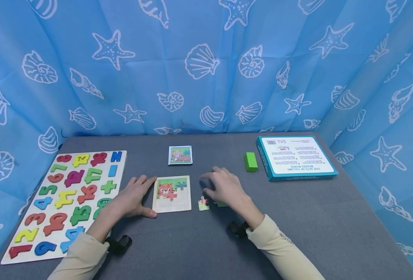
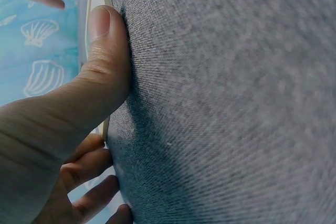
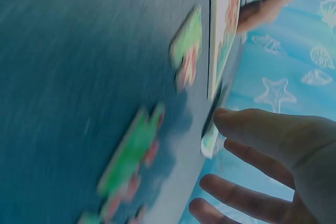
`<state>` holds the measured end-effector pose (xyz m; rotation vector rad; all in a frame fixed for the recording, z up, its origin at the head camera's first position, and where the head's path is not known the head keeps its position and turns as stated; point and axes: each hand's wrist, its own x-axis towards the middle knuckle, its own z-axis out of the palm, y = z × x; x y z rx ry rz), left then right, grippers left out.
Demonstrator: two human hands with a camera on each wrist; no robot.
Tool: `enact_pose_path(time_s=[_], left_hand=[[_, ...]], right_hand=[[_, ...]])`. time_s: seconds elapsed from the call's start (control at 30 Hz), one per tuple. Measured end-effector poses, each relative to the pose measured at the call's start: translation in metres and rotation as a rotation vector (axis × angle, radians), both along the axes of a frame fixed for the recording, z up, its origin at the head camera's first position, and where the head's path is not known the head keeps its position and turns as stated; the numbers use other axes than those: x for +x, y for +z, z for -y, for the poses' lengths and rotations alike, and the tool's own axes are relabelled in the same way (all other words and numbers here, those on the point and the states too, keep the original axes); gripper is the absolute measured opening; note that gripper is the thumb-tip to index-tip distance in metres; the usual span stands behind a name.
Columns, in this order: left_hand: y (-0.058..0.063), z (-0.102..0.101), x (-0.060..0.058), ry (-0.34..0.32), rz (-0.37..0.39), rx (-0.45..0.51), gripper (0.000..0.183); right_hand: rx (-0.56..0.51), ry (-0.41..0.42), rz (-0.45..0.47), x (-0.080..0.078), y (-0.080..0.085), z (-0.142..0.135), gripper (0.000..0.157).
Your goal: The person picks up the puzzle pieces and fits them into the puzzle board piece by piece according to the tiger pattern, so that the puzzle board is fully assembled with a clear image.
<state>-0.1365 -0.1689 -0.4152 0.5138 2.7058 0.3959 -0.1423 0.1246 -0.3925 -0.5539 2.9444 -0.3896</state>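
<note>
A square wooden puzzle tray lies flat on the table, partly filled with a tiger picture. My left hand spreads along its left side, the index finger touching the top left corner and the thumb by the bottom left one. In the left wrist view the thumb lies along the tray's edge. To the right of the tray, my right hand hovers with loose, parted fingers, holding nothing. Beneath and beside it are a loose puzzle piece and a green piece, partly hidden by the hand in the head view.
A small picture card lies behind the tray. Farther right are a green block and a teal-edged white box. A number board covers the table's left part. A blue curtain hangs behind the grey table.
</note>
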Motion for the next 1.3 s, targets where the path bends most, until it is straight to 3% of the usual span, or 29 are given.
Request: enact_pose_path(time_s=[0.2,0.53,1.3], left_hand=[[-0.002,0.001,-0.001,0.004,-0.001,0.002,0.114],[-0.001,0.002,-0.001,0.002,-0.003,0.000,0.115],[-0.001,0.001,-0.001,0.007,0.003,0.003,0.113]], right_hand=[[-0.016,-0.025,-0.022,-0.002,0.003,-0.029,0.041],[-0.032,-0.068,0.025,0.000,0.002,-0.063,0.042],[-0.016,-0.117,0.087,-0.004,-0.011,-0.063,0.031]])
